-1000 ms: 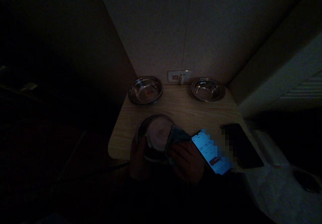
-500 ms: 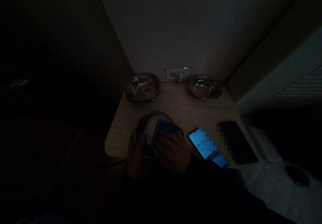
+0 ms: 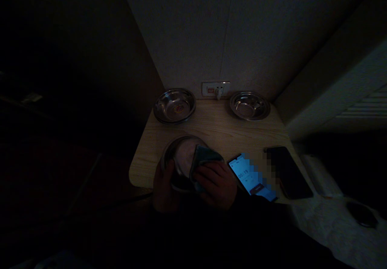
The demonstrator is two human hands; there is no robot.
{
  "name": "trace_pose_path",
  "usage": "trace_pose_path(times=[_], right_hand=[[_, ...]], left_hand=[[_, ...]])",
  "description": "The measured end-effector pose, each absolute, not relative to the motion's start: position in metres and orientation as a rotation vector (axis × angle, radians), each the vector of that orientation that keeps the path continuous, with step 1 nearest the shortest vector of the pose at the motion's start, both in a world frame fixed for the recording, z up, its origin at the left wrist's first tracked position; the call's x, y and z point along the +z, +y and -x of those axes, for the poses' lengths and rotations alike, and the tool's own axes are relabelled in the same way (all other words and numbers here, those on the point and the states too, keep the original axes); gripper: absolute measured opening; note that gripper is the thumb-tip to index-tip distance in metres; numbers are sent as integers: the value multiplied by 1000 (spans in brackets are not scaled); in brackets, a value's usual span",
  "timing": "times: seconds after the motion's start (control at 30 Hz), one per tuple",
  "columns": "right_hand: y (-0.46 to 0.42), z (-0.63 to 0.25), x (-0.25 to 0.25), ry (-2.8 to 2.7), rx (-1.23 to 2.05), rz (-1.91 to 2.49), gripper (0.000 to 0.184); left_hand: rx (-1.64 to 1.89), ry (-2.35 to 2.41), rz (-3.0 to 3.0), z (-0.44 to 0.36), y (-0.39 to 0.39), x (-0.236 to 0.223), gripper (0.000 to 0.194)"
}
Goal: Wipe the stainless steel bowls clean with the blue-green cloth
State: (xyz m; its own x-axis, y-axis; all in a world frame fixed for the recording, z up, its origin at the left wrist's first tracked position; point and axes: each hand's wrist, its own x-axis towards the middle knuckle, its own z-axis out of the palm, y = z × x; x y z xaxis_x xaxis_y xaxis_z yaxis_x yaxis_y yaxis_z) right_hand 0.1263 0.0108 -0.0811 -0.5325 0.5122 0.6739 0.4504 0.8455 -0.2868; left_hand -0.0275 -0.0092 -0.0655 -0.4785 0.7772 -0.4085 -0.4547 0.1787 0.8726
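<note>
Metal bowl (image 3: 184,153): lower centre of frame, by near edge of bench (image 3: 143,162); base contact unclear. Teal cloth (image 3: 207,155) now reaches further over the bowl's interior than one second ago; reads as wiping underway. Right hand (image 3: 217,185) presses cloth; left hand (image 3: 165,190) grips left rim. Lit smartphone (image 3: 240,171) lies to the right.
</note>
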Motion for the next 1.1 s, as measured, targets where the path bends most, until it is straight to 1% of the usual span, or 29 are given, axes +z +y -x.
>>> trace_pose_path(times=[0.13, 0.3, 0.53, 0.63, 0.8, 1.1], right_hand=[[10, -125, -79, -2204, 80, 742, 33], [9, -122, -81, -2193, 115, 698, 34], [8, -119, -81, -2164, 125, 757, 32], [7, -118, -80, -2169, 142, 747, 34], [5, -119, -77, -2176, 145, 768, 33], [3, -115, -79, -2185, 161, 769, 35]], left_hand=[[1540, 1415, -283, 23, -9, -60, 46], [1528, 1382, -251, 25, -12, -60, 46], [1508, 1536, -424, 28, -14, -66, 45], [1480, 1514, -392, 30, -14, -66, 49], [1536, 1456, -464, 29, -17, -69, 50], [1547, 1488, -503, 34, -20, -76, 45]])
